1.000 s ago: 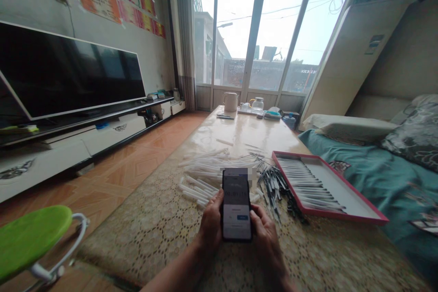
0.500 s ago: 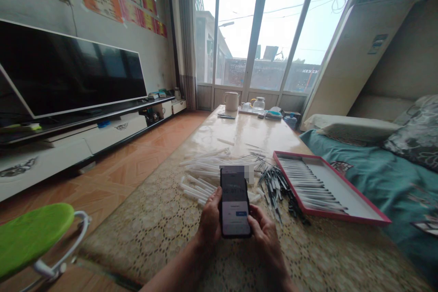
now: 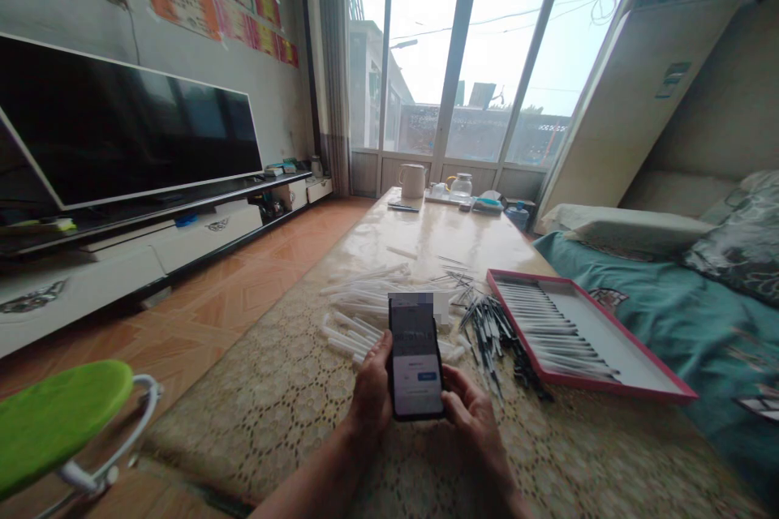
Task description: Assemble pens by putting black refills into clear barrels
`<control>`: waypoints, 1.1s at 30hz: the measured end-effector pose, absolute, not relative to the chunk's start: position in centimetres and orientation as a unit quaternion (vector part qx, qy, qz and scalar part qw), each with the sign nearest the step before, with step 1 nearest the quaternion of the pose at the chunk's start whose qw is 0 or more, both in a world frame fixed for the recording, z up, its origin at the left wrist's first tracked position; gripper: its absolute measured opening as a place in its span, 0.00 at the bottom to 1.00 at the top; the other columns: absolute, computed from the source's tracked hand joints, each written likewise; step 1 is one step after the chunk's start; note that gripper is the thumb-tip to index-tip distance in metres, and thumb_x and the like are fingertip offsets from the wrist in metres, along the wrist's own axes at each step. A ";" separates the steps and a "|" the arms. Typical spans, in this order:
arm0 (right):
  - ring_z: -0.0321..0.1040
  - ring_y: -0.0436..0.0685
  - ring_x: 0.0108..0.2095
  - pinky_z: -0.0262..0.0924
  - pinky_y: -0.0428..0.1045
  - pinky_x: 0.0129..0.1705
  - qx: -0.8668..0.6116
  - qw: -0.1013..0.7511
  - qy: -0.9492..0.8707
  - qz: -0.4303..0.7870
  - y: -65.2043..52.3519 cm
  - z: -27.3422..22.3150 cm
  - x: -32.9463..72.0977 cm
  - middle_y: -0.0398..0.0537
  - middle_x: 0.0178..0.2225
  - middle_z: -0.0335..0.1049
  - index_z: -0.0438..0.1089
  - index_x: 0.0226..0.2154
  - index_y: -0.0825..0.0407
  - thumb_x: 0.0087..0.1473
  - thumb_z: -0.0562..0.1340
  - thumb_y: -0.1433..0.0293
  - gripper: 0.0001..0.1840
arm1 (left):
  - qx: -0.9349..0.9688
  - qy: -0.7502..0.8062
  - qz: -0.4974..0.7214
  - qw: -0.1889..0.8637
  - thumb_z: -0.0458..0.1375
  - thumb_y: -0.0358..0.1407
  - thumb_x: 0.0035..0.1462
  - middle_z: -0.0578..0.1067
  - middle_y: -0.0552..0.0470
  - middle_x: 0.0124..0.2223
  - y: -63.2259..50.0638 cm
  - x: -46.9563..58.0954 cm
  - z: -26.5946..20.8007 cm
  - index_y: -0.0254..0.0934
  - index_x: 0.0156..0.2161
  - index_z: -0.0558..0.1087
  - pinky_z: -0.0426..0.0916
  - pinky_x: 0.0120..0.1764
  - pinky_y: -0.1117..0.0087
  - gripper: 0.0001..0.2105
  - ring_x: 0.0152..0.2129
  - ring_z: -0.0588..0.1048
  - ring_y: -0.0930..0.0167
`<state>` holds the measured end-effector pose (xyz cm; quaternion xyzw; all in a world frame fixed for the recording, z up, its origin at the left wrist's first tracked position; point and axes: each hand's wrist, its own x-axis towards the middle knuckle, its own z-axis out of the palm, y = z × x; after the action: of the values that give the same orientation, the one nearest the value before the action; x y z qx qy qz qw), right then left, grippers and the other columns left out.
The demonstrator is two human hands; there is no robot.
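Note:
A smartphone (image 3: 416, 365) with a lit screen is held upright over the near part of the table. My left hand (image 3: 372, 383) grips its left edge, and my right hand (image 3: 473, 409) holds its lower right edge with thumb and fingers. Behind the phone lie many white plastic tubes (image 3: 350, 332), partly hidden by it. Right of them is a heap of thin dark sticks, which look like pens or refills (image 3: 487, 332). A shallow red-rimmed box (image 3: 651, 369) beside the heap contains a row of slim white-and-dark sticks (image 3: 557, 324).
The long table (image 3: 261, 389) has a patterned cover. At its far end stand a light jug (image 3: 412, 180) and a glass pitcher (image 3: 461, 186). A green stool (image 3: 61, 422) is at the left, a teal-covered couch (image 3: 639, 292) at the right. A television (image 3: 134, 130) stands on a low cabinet.
The phone has shifted slightly left and tilted a little, its top leaning left. Both hands keep their hold on it. The things on the table lie as before.

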<state>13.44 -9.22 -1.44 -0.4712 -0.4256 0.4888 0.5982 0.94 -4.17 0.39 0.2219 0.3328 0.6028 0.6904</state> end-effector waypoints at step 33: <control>0.70 0.63 0.41 0.63 0.55 0.43 -0.468 0.578 -0.459 0.485 -9.3 -1.5 13.3 0.54 0.39 0.74 0.69 0.38 0.54 0.47 0.63 0.64 0.15 | 0.254 0.334 0.584 0.695 0.62 0.44 0.44 0.78 0.49 0.27 -4.7 0.9 1.3 0.33 0.33 0.76 0.70 0.33 0.65 0.15 0.30 0.76 0.62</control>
<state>13.28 -9.32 -1.54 -0.4682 -0.4592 0.4850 0.5785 0.92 -4.75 1.34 0.2538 0.3336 0.5844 0.6948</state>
